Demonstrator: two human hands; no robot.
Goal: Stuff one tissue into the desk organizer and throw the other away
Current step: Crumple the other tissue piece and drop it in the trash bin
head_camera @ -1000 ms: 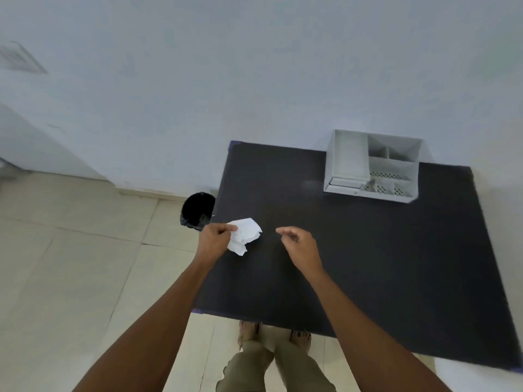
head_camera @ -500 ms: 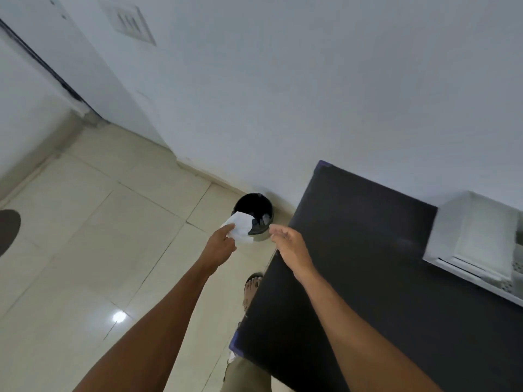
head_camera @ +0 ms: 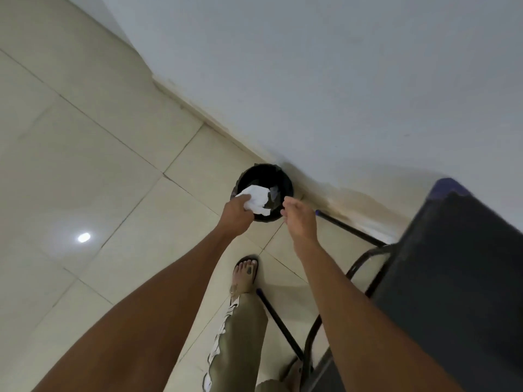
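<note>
My left hand (head_camera: 237, 216) grips a crumpled white tissue (head_camera: 257, 199) and holds it over the mouth of a small round black bin (head_camera: 263, 172) on the floor by the wall. The tissue hangs over the bin's near left part. My right hand (head_camera: 298, 222) hovers just right of the bin's near rim, empty, with loosely curled fingers held apart. The desk organizer is out of view.
The black table (head_camera: 458, 267) fills the lower right, with its dark metal legs (head_camera: 348, 232) running beneath it close to the bin. My sandalled foot (head_camera: 245, 274) stands on the cream floor tiles (head_camera: 93, 171). A pale wall (head_camera: 339, 80) rises behind the bin.
I have turned further left and leaned down toward the bin. My left hand carried the tissue from the table's edge to above the bin's opening, and my right hand followed beside it.
</note>
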